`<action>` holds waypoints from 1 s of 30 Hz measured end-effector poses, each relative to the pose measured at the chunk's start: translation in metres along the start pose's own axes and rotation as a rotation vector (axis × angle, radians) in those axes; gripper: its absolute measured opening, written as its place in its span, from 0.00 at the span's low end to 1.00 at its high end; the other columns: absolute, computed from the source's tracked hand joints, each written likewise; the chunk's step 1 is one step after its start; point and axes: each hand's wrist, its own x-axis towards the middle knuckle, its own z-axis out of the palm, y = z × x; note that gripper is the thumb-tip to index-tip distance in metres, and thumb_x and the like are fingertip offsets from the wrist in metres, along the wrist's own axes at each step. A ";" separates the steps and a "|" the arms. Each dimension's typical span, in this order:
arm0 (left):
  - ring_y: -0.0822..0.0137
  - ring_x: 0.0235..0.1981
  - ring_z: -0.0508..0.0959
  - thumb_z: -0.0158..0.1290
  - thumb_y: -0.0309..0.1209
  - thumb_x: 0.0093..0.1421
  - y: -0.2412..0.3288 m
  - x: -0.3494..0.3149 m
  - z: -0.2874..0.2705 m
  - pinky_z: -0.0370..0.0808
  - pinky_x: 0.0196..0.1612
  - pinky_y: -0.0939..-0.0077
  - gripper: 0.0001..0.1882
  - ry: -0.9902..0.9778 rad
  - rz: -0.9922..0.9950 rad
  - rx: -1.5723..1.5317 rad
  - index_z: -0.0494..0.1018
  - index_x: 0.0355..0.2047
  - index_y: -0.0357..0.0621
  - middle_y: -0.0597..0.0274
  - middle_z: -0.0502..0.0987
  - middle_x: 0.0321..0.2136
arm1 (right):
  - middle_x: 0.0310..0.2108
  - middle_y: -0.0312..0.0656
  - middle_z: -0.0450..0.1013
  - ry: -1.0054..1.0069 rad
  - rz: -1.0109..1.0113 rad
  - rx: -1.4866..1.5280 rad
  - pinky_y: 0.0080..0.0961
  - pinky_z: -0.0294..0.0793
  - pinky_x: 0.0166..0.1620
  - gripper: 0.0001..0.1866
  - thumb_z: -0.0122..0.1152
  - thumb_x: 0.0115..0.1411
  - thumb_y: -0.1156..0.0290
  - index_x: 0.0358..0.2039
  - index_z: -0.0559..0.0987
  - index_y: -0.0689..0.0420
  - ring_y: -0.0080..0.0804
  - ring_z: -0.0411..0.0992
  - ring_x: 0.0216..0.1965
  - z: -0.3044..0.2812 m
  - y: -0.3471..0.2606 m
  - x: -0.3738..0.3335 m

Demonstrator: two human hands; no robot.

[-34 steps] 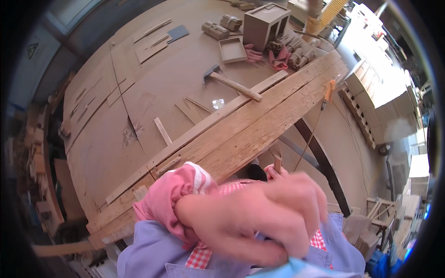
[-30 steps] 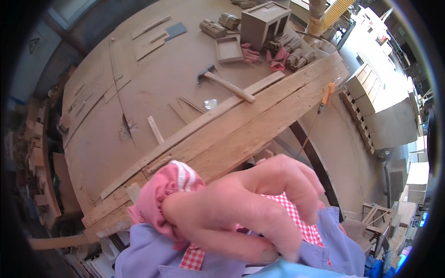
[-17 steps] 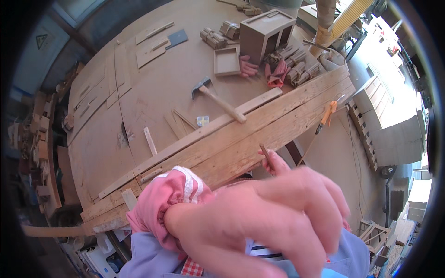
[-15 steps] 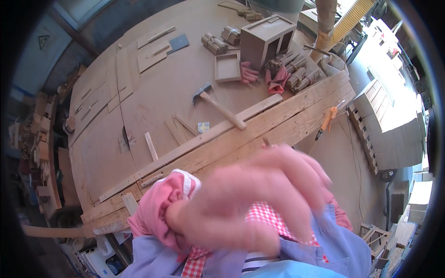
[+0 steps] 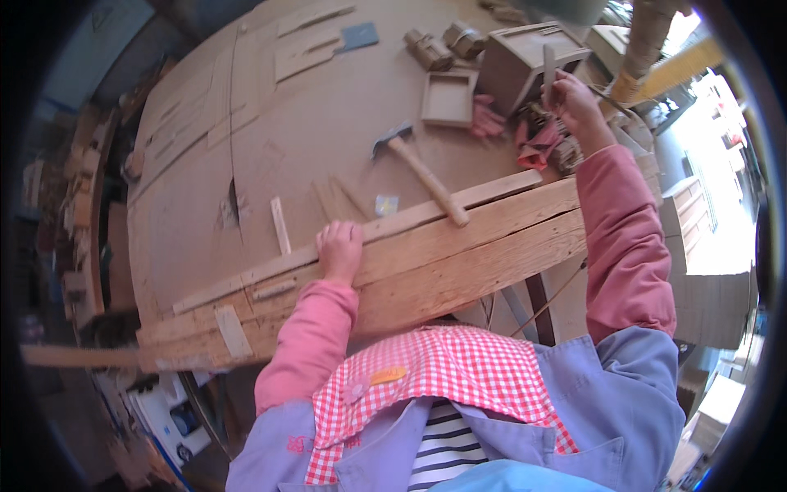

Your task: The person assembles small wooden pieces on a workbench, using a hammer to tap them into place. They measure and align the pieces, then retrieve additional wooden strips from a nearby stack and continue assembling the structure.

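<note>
The thin wooden strip (image 5: 549, 70) stands near upright between one and two o'clock from the middle of the view, in the right hand (image 5: 578, 102), which pinches it near the lower end with thumb and fingers closed on it and the longer part free above. It should be light enough for a fingertip hold, stiff along its length and, if it is bare wood, dry rather than slippery; being so slim, it could probably crack or splinter if bent hard. The flat faces near the lower end look like the surest hold, with the thumb opposite the fingers. In looks it is narrow, straight and flat, dull grey-brown, with a blunt upper end; the grain is too blurred to tell. Behind it is the wooden cabinet (image 5: 508, 70); whether the two touch cannot be told. A shallow tray (image 5: 448, 100) lies between eight and nine o'clock from the strip, a pink glove (image 5: 488, 119) at about eight. The left hand (image 5: 339, 246), at nine o'clock from the middle, lies knuckles up over the long batten (image 5: 410, 217) along the bench edge; whether its fingers clamp or merely rest cannot be told. A hammer (image 5: 428, 180) lies at two o'clock from that hand, its handle crossing the batten.
</note>
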 end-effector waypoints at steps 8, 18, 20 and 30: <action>0.59 0.35 0.72 0.49 0.37 0.57 0.020 0.014 -0.012 0.65 0.42 0.62 0.09 -0.081 -0.111 -0.018 0.73 0.25 0.48 0.62 0.72 0.27 | 0.36 0.41 0.72 0.116 -0.080 -0.133 0.23 0.75 0.31 0.20 0.45 0.59 0.78 0.54 0.68 0.58 0.26 0.73 0.33 0.019 -0.014 0.035; 0.60 0.34 0.71 0.50 0.37 0.56 0.020 0.017 -0.015 0.64 0.42 0.63 0.08 -0.119 -0.118 -0.012 0.73 0.25 0.48 0.63 0.71 0.26 | 0.36 0.45 0.74 0.261 -0.024 -0.644 0.19 0.75 0.30 0.21 0.45 0.60 0.78 0.55 0.66 0.63 0.28 0.76 0.28 -0.003 -0.047 0.118; 0.60 0.33 0.71 0.50 0.36 0.56 0.021 0.017 -0.016 0.64 0.42 0.63 0.08 -0.112 -0.123 -0.022 0.73 0.25 0.48 0.63 0.71 0.26 | 0.37 0.50 0.74 0.326 -0.024 -0.601 0.24 0.80 0.32 0.20 0.41 0.59 0.80 0.53 0.66 0.65 0.33 0.78 0.31 -0.003 -0.048 0.129; 0.58 0.34 0.72 0.49 0.36 0.56 0.016 0.014 -0.008 0.66 0.42 0.61 0.08 -0.049 -0.079 0.022 0.73 0.25 0.49 0.61 0.72 0.27 | 0.26 0.35 0.71 0.322 -0.104 -1.199 0.19 0.61 0.20 0.15 0.51 0.60 0.63 0.43 0.75 0.58 0.21 0.66 0.21 -0.018 -0.056 0.138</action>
